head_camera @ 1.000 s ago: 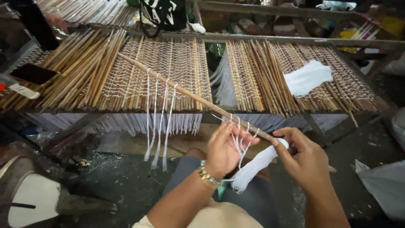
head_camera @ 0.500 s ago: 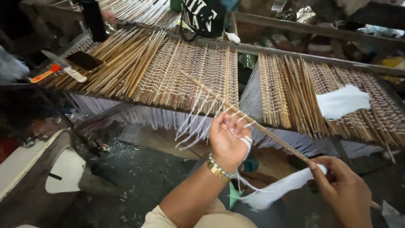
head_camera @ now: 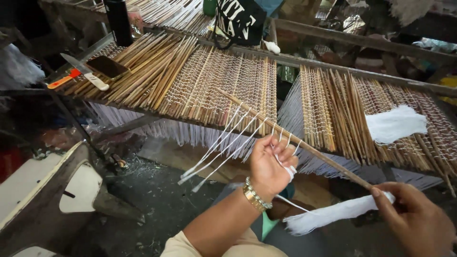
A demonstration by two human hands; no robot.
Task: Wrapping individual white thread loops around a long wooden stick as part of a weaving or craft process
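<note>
A long thin bamboo stick [head_camera: 247, 107] lies slanted across the front of a woven bamboo mat [head_camera: 223, 81], with several white threads [head_camera: 223, 147] knotted on it and hanging down. My left hand [head_camera: 271, 166], a gold bracelet at its wrist, is closed on white thread wound round its fingers, right under the stick. My right hand [head_camera: 419, 223] sits at the lower right, gripping a bundle of white thread [head_camera: 333, 215] and the stick's near end.
A second bamboo mat [head_camera: 333, 104] on the right carries a loose tuft of white thread [head_camera: 395, 123]. On the left mat lie a dark phone [head_camera: 105, 66] and an orange-handled blade [head_camera: 71, 78]; a black bottle [head_camera: 119, 21] and a black bag [head_camera: 240, 21] stand behind. A white stool [head_camera: 57, 190] is at lower left.
My left hand has gone from the stick's near end further up along it, drawing thread with it. My right hand has dropped toward the lower right with the bundle.
</note>
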